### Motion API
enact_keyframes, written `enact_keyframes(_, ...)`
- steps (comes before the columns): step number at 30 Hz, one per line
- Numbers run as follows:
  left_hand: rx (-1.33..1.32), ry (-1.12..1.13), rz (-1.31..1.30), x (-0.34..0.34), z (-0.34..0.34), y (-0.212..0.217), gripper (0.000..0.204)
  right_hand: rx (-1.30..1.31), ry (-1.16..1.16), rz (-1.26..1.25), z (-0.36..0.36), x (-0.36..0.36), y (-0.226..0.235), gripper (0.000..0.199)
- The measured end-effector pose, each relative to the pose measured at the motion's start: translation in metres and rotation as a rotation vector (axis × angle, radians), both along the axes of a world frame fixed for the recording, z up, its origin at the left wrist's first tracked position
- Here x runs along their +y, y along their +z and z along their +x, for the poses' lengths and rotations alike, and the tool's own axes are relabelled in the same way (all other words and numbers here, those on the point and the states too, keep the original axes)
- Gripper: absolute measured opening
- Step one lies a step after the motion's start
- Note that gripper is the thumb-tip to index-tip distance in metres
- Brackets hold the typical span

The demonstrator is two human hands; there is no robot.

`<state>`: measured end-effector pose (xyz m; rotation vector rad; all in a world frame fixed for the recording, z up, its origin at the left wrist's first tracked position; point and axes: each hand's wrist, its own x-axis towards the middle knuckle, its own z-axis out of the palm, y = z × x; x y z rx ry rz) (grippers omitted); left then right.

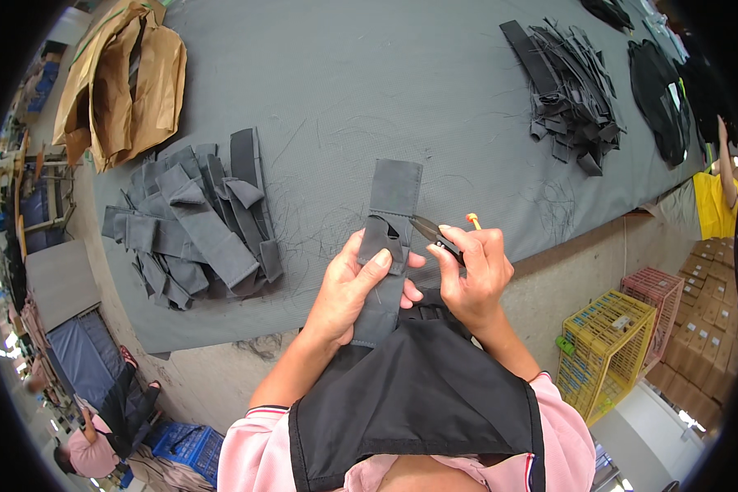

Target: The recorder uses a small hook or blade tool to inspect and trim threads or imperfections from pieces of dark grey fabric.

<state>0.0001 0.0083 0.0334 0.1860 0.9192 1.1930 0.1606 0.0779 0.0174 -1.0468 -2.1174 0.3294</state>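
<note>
My left hand (348, 283) pinches a dark grey sewn fabric strap (397, 187) near its middle, with the thumb pressed on a folded loop. The strap's upper end lies toward the far side of the table, and its lower end hangs toward my apron. In my right hand (477, 266) is a small pair of black thread snips (436, 235). Their blades point left and meet the strap's right edge, by a stitched seam. Whether a thread sits between the blades is too small to tell.
A loose pile of grey straps (193, 221) lies left on the grey-covered table (328, 90), another stack (570, 94) at far right. Loose threads litter the cloth. A brown paper bag (123, 82) stands far left. Yellow crates (607, 348) stand beyond the right edge; other people are nearby.
</note>
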Motion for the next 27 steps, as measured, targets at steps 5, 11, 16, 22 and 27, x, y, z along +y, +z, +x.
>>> enact_keyframes(5, 0.028, -0.003, -0.008, 0.001, 0.0, 0.0, 0.038, -0.001, -0.007, -0.032, 0.005, 0.0, 0.002, 0.029)
enact_keyframes(11, 0.019, -0.012, -0.011, 0.001, 0.001, 0.0, 0.039, -0.005, 0.007, -0.017, 0.004, 0.002, 0.002, 0.03)
enact_keyframes(16, 0.022, -0.023, -0.019, 0.001, 0.001, 0.001, 0.038, -0.056, 0.036, 0.064, 0.005, 0.007, 0.003, 0.028)
enact_keyframes(22, 0.024, -0.055, -0.028, 0.001, 0.0, -0.002, 0.039, -0.184, 0.109, 0.106, 0.011, 0.013, 0.005, 0.026)
enact_keyframes(27, 0.106, -0.051, 0.028, -0.001, 0.004, -0.008, 0.051, 0.197, 0.019, -0.188, 0.006, 0.009, 0.013, 0.024)
